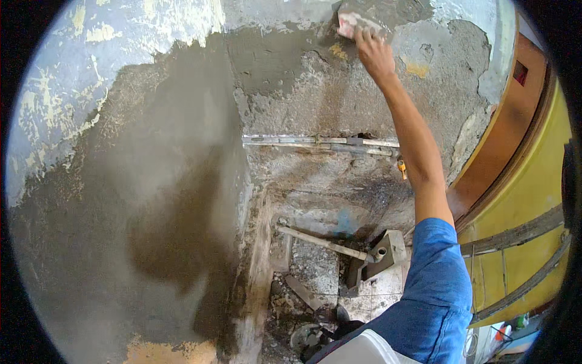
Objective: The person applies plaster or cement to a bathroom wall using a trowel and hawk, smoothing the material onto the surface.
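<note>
My right arm stretches far up across the wall. At its end my right hand (376,57) is closed round a plastering float (353,25) with a pale, reddish side. The float lies against wet grey mortar (267,57) spread over the upper part of the wall. Just below my hand is rough, bare old plaster (330,88). My left hand does not show. At the lower edge a white, smooth, curved object (357,350) is partly cut off, and I cannot tell what it is.
Two pale pipes (291,141) run along the wall below the mortar, with a small orange-handled valve (402,170). Down on the dirty floor, a slanting pipe (324,242) meets a grey box (391,252). A brown door frame (503,121) and wooden ladder (515,233) stand right.
</note>
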`<state>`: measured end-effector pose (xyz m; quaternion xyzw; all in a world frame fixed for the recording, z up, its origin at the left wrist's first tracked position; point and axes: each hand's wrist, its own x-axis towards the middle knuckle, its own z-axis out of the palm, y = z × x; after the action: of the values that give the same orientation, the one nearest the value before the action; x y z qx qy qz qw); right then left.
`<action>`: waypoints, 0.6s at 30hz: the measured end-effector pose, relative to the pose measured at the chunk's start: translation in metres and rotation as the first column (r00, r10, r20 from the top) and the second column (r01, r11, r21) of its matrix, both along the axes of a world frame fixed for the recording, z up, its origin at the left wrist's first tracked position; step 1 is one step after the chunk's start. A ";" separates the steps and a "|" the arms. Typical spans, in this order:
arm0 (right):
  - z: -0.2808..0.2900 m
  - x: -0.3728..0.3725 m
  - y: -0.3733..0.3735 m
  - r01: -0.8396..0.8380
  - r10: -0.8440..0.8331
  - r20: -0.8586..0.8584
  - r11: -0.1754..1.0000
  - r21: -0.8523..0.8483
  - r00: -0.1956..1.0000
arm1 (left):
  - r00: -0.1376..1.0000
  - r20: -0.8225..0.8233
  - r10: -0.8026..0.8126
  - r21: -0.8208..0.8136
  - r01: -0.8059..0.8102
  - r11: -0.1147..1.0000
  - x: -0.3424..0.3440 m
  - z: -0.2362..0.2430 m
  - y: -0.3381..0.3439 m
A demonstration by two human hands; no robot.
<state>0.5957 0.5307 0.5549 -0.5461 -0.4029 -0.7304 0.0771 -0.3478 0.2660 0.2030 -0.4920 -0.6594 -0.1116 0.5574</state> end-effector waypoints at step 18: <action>0.069 -0.028 -0.054 -0.001 -0.030 -0.124 0.970 -0.242 0.992 | 0.997 0.006 -0.076 0.020 0.076 0.997 0.025 0.021 0.004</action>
<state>0.5674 0.4769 0.6239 -0.5998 -0.4788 -0.6404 0.0301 -0.3230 0.2702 0.2239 -0.5108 -0.6411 -0.1408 0.5551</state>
